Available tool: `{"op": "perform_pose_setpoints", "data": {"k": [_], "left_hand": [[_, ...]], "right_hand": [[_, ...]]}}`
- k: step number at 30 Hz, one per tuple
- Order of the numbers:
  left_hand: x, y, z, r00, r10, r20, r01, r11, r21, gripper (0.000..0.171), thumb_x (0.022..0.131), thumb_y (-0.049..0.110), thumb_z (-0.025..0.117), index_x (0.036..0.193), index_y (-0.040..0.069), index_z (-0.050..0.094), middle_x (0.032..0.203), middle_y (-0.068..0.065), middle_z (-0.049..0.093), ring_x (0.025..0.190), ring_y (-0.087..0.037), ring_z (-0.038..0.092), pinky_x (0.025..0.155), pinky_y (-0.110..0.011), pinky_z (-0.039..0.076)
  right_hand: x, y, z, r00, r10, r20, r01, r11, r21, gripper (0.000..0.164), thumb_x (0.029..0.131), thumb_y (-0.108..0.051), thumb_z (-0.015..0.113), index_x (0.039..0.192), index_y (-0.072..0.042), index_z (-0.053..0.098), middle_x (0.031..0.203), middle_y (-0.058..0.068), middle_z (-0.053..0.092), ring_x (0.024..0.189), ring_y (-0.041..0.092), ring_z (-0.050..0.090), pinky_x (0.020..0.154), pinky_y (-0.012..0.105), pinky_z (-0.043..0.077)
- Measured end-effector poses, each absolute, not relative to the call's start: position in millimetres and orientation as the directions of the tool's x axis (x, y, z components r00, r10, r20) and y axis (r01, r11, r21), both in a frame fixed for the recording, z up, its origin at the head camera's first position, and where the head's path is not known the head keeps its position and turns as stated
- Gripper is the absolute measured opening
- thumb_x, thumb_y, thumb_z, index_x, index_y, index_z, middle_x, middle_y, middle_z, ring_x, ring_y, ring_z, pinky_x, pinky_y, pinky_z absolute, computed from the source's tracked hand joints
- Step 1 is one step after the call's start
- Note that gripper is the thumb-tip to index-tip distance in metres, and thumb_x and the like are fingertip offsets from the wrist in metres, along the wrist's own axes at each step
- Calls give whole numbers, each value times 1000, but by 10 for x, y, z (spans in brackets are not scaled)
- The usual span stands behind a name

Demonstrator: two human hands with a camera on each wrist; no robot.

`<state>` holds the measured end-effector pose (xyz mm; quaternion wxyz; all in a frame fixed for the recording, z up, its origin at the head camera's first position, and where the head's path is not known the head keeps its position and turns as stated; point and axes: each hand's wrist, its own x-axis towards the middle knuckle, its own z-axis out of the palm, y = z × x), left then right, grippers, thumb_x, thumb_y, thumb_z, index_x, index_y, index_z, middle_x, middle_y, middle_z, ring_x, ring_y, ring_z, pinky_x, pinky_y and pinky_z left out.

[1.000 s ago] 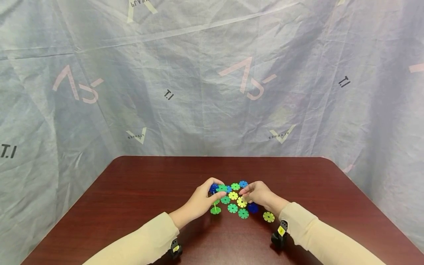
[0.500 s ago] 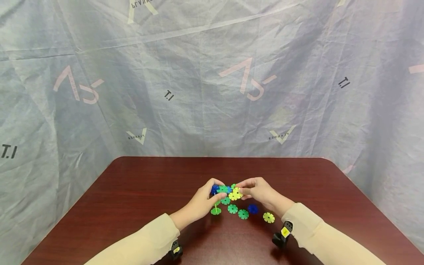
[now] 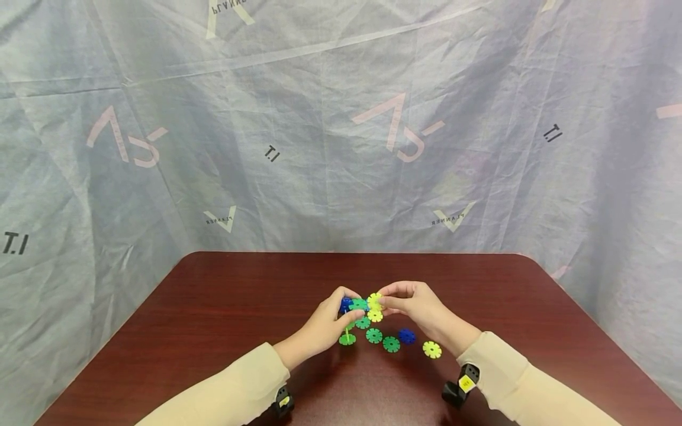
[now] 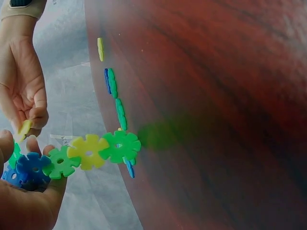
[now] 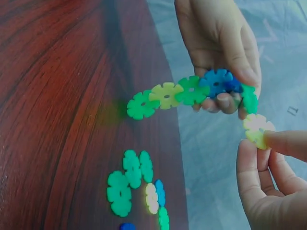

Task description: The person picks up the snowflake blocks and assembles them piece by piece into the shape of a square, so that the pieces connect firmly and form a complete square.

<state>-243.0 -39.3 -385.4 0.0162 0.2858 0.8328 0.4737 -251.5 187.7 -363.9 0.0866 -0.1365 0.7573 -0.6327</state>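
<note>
Jutting from left hand [image 3: 318, 324], linked discs [image 5: 185, 94]; beside, right hand [image 3: 420, 309] pinches yellow disc [image 5: 254, 126].

Curtained-off booth, seemingly; printed cloth sheeting [image 3: 319, 130] hangs around a wood-grained table [image 3: 256, 290].

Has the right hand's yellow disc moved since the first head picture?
Yes, the yellow disc moved left and upward in that view, judged against the dark blue disc.

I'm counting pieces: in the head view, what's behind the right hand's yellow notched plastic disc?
Behind the held yellow notched plastic disc, a second yellow notched disc peeks out below; anything fully covered can't be seen.
</note>
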Motion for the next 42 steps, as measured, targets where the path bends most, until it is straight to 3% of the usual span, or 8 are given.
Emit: {"op": "perform_pose_setpoints", "data": {"k": [7, 12, 16, 20, 28, 36, 42], "left_hand": [[-2428, -402, -3833, -837, 494, 235, 453, 384, 805, 28, 99, 27, 55, 121, 12, 47, 103, -4, 60, 89, -18, 59, 76, -22, 50], [-2428, -405, -3808, -837, 498, 228, 446, 379, 811, 26, 99, 25, 55, 120, 12, 48, 102, -3, 61, 92, -26, 62, 77, -21, 50], [-2435, -406, -3794, -836, 499, 228, 452, 392, 801, 26, 99, 27, 55, 119, 13, 48, 99, -1, 60, 87, -19, 59, 74, -20, 49], [-2436, -404, -3751, -833, 502, 231, 461, 402, 791, 27, 99, 28, 55, 119, 11, 48, 96, -2, 59, 80, -13, 55, 71, -22, 48], [-2428, -397, -3714, -835, 500, 230, 469, 428, 772, 28, 99, 26, 55, 118, 7, 50, 89, -3, 56, 73, -12, 50, 65, -23, 46], [-2406, -384, -3741, -847, 484, 219, 445, 423, 789, 29, 98, 28, 57, 118, 7, 51, 96, -5, 59, 79, -12, 53, 69, -23, 48], [-2409, -367, -3701, -858, 450, 249, 447, 413, 794, 29, 94, 29, 64, 119, 13, 63, 103, -4, 67, 77, -9, 58, 69, -22, 51]], "right_hand": [[-2482, 1850, -3623, -940, -335, 65, -109, 115, -987, 32, 88, -19, 72, 107, 7, 67, 87, -1, 72, 80, 16, 70, 79, 31, 57], [-2453, 1831, -3625, -945, -319, 71, -115, 124, -986, 33, 88, -19, 72, 107, 7, 67, 90, -1, 73, 83, 20, 70, 80, 31, 57], [-2415, 1800, -3615, -952, -296, 83, -133, 154, -979, 33, 87, -20, 73, 107, 5, 68, 93, 4, 74, 89, 28, 71, 85, 35, 56], [-2386, 1771, -3611, -963, -252, 92, -138, 172, -975, 31, 86, -20, 74, 105, 4, 69, 94, 7, 75, 88, 27, 72, 87, 38, 55], [-2406, 1722, -3629, -973, -208, 98, -131, 153, -980, 29, 82, -17, 77, 100, 4, 72, 89, 7, 75, 82, 26, 73, 84, 41, 57], [-2372, 1707, -3618, -969, -227, 102, -137, 143, -980, 29, 84, -16, 76, 101, 7, 71, 90, 9, 75, 80, 22, 73, 81, 41, 57], [-2361, 1735, -3614, -970, -226, 92, -124, 130, -984, 30, 84, -16, 76, 103, 6, 70, 92, 8, 75, 85, 26, 73, 84, 41, 57]]}}
